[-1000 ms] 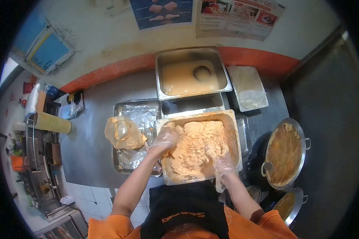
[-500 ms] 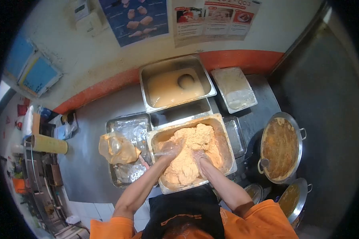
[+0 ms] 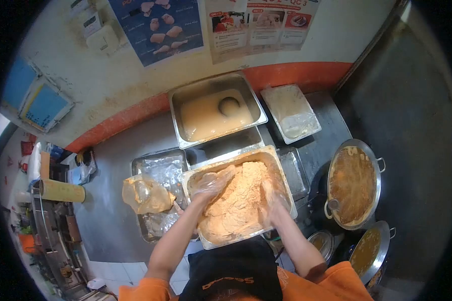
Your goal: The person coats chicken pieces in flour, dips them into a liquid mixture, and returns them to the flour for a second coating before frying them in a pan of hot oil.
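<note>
A deep metal pan [image 3: 190,193] in front of me holds a heap of orange-tinted, crumbly breading flour [image 3: 238,205]. My left hand [image 3: 212,186], in a clear plastic glove, is over the pan's left side, its fingers stretched out against the flour. On the right side of the pan is my right hand [image 3: 274,199], blurred by motion, with its fingers looking extended along the edge of the heap. Neither hand shows a separate object in it. Anything under the flour is hidden.
Behind stands a pan of pale orange liquid [image 3: 206,118] with a dark curved object in it. A plastic-covered container [image 3: 292,114] sits beside it. At left, a crumpled plastic bag [image 3: 148,194] lies on a metal tray [image 3: 138,168]. Two wide pans, including a brown-filled one [image 3: 354,185], stand right.
My hands have moved apart and lifted from deeper in the flour toward the pan's sides. The heap looks flatter and more spread out. The camera view has shifted slightly.
</note>
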A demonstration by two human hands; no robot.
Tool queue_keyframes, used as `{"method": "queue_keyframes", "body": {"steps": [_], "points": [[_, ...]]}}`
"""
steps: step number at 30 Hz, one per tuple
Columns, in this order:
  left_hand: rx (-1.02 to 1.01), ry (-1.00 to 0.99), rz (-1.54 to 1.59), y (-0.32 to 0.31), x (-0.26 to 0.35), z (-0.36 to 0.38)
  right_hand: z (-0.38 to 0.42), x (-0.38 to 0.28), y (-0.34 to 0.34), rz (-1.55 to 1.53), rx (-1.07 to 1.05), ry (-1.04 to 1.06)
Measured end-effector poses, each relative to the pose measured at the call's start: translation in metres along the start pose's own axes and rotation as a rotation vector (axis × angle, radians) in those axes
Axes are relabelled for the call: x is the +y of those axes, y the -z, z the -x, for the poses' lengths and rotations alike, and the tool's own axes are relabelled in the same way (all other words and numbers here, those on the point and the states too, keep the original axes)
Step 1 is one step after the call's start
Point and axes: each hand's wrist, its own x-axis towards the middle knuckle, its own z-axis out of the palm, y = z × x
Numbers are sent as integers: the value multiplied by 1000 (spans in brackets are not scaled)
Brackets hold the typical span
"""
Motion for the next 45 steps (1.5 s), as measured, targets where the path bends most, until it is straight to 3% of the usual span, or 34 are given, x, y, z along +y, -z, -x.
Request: {"method": "queue_keyframes", "body": {"steps": [2, 4, 6, 10, 13, 14, 16, 18, 21, 22, 23, 25, 26, 28, 29, 30, 32, 33, 35, 36, 37, 39, 42, 44, 45], "points": [[-77, 122, 65, 10, 45, 6, -29, 10, -17, -214, -40, 198], [-115, 193, 74, 6, 60, 11, -72, 16, -25, -402, -203, 41], [-107, 173, 25, -4, 60, 0, -80, 6, -25, -370, -259, 22], [-86, -1, 37, -26, 41, -16, -26, -24, -28, 221, -191, 266], [-257, -79, 229, 1, 29, 13, 33, -33, -36, 828, -146, 518], [-224, -127, 140, 12, 27, 30, 53, -31, -38, 1016, -143, 602], [-227, -88, 399, 16, 10, 63, 86, -19, -42, 1305, -178, 728], [-274, 97, 1094, 10, -14, 93, 110, -8, -43, 1439, -219, 801], [63, 226, 1415, 8, -3, 154, 118, -16, -46, 1342, -259, 847], [147, 271, 1495, 13, 6, 173, 94, -26, -36, 1256, -212, 737], [71, 316, 1601, 11, -3, 177, 69, -38, -25, 1164, -159, 635], [-104, 375, 1811, 8, -20, 178, 21, -62, -33, 1269, -117, 470], [-100, 311, 1775, 11, -9, 175, 14, -74, -42, 1498, -89, 508], [-13, 68, 1480, 0, -8, 165, 0, -68, -55, 1654, -159, 521], [12, 89, 1464, -4, -5, 156, -15, -61, -62, 1732, -199, 528], [38, 110, 1447, -8, -1, 146, -63, -39, -53, 1657, -239, 592], [21, 424, 1667, -10, 17, 118, -87, -18, -46, 1530, -269, 572], [21, 391, 1584, -23, 4, 98, -99, -15, -46, 1463, -273, 575], [22, 346, 1416, -68, -37, 56, -147, 21, -34, 1040, -414, 629], [29, 365, 1376, -81, -49, 49, -152, 27, -36, 1001, -389, 614], [36, 375, 1332, -84, -54, 43, -148, 29, -41, 962, -365, 600], [19, 357, 1295, -88, -61, 38, -131, 21, -59, 1224, -124, 508], [-75, 325, 1267, -70, -48, 49, -39, -8, -58, 1153, 23, 675], [-148, 370, 1226, -40, -17, 69, -13, -13, -32, 1281, -81, 859], [-150, 290, 1280, -37, -14, 77, 12, -21, -28, 1367, -106, 867]]}}
